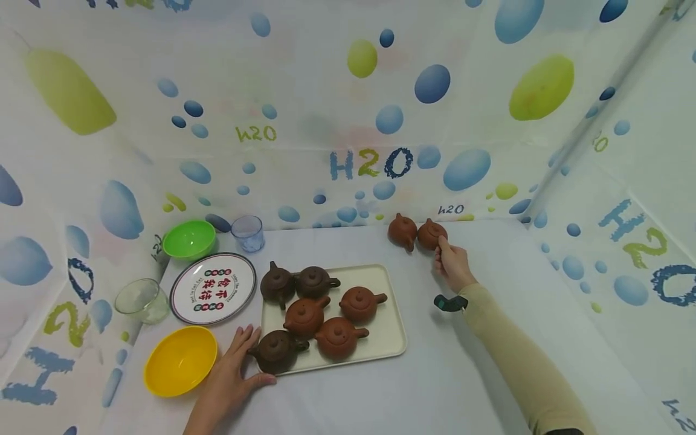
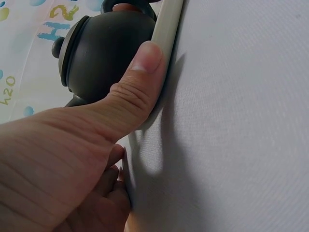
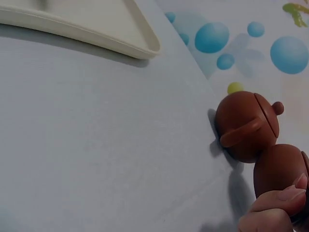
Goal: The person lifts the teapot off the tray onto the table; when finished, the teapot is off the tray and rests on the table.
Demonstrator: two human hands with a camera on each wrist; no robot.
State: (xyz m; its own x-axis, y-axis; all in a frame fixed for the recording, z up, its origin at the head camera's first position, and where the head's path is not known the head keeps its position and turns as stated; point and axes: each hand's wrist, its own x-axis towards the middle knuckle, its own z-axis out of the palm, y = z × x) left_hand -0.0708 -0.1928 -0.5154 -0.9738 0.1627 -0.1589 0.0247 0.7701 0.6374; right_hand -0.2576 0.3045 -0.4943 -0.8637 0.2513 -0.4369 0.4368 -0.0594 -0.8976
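The right hand clamps its fingers on a teapot beside a second teapot; the left hand, thumb and fingers apart, touches the tray.

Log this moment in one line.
right hand: pinches reddish teapot | left hand: touches tray | on tray: six teapots

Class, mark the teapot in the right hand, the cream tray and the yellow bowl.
Reddish-brown teapot [image 1: 426, 240]: head view, its body.
Cream tray [image 1: 386, 325]: head view, bare floor.
Yellow bowl [image 1: 181, 361]: head view, the inside.

Right hand grips a teapot (reddish-brown)
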